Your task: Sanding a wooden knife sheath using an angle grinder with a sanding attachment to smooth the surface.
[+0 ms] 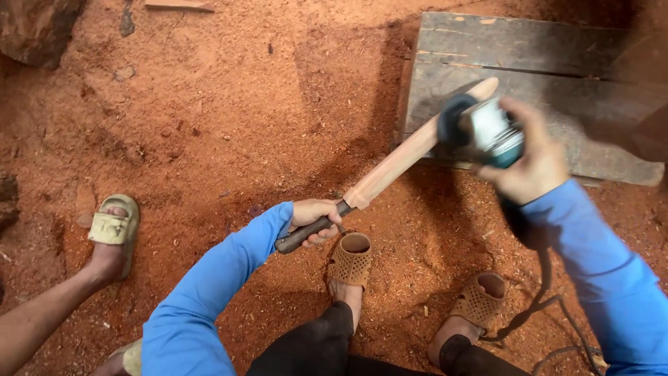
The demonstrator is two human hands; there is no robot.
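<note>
Nearest us, our left hand (314,217) has its grip closed round the dark handle (306,233) of a long wooden piece (410,150); farther out, our right hand (536,163) clasps an angle grinder (480,129) touching it, above the grey plank (529,69)

Warm, even daylight; a soft shadow falls across the sawdust ground (229,118); the right hand (532,163) is motion-blurred.

Stick (403,157): pale smooth bare wood, dark matt handle (309,233). Grinder (487,129): glossy metal and teal plastic. Board (529,76): rough grey weathered wood. Ground (209,125): loose red sawdust. Sleeves (209,292): blue cloth.
</note>
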